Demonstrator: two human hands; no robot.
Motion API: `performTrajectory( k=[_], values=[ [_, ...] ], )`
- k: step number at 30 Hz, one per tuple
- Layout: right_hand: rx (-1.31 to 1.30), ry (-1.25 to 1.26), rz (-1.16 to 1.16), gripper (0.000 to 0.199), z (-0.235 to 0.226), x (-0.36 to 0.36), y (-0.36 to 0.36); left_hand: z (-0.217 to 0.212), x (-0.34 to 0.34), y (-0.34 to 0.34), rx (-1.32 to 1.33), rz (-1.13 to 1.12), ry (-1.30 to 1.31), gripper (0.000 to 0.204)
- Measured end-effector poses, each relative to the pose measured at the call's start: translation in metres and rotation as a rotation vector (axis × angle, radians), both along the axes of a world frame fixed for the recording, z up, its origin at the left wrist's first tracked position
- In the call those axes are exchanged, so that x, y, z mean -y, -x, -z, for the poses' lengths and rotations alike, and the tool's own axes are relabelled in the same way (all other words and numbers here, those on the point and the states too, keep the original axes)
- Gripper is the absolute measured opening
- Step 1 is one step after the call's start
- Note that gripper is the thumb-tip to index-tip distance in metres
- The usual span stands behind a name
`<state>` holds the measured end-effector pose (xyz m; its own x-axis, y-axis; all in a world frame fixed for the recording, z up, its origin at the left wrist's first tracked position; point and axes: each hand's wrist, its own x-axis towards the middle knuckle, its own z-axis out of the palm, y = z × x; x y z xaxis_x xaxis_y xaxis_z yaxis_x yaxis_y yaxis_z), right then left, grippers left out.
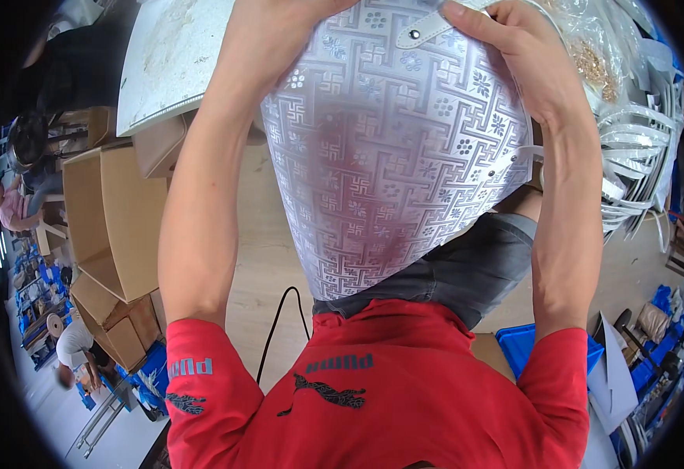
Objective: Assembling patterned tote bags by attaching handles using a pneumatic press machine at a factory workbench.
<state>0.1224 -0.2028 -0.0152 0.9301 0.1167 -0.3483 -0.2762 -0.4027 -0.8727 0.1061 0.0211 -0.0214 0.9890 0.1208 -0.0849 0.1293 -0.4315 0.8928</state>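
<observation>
A silvery sheet (404, 156) with an embossed lattice-and-flower pattern is held up in front of me, curving down to my lap. My left hand (283, 19) grips its upper left edge; the fingertips are cut off by the top of the picture. Along the upper right side, my right hand (514, 31) is closed on a white strap (428, 33), thumb on top. This strap has stitched edges and a metal stud near its rounded end, which lies over the sheet. Small studs and a pale tab show at the sheet's right edge.
At the upper left is a white tabletop (166, 59), with open cardboard boxes (135, 215) below it. A clear bag of brass-coloured pieces (598, 70) and bundled white straps (631, 156) lie right. A blue crate (520, 348) stands lower right. Two people (76, 344) are at far left.
</observation>
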Motion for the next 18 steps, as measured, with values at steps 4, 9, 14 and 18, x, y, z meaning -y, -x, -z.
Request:
performTrajectory(
  k=[4,9,14,18],
  values=[
    [-0.028,-0.046,-0.016,0.031,0.003,-0.012,-0.006,0.001,-0.005,-0.005,-0.036,-0.016,-0.018,0.021],
    [0.019,0.056,-0.081,0.027,-0.002,-0.009,-0.01,0.018,-0.018,-0.004,-0.008,0.009,-0.044,0.035],
    [0.08,0.005,-0.04,0.025,0.005,-0.01,-0.009,0.021,-0.019,-0.006,0.007,0.067,-0.04,0.045],
    [0.066,-0.021,-0.054,0.026,0.001,-0.011,-0.007,0.017,-0.018,-0.005,0.007,0.045,-0.036,0.051]
  ],
)
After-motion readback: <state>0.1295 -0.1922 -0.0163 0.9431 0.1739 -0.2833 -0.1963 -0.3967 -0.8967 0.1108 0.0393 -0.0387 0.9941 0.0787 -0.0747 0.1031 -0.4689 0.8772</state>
